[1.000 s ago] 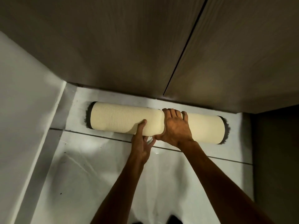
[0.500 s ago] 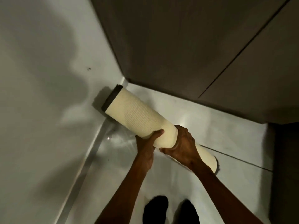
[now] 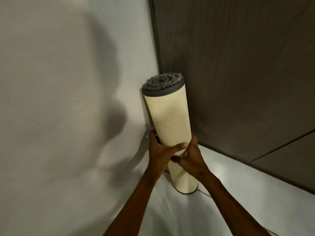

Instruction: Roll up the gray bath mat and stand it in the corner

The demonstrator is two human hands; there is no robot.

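The rolled bath mat (image 3: 170, 120) stands nearly upright in the corner, cream backing outward and gray pile showing at its top end. Its lower end rests on the white floor and it leans slightly toward the wall. My left hand (image 3: 159, 150) wraps the roll from the left at mid-height. My right hand (image 3: 190, 155) grips it from the right, just below. Both hands are closed around the roll.
A white wall (image 3: 68, 99) stands on the left and a dark wood-grain panel (image 3: 238, 74) on the right; they meet behind the roll. White floor tiles (image 3: 230, 201) stretch to the lower right. Shadows of my head and arms fall on the wall.
The roll went from lying along the base of the dark panel, to tilted up, to standing on end in the corner. Both hands kept their grip and the view swung left.
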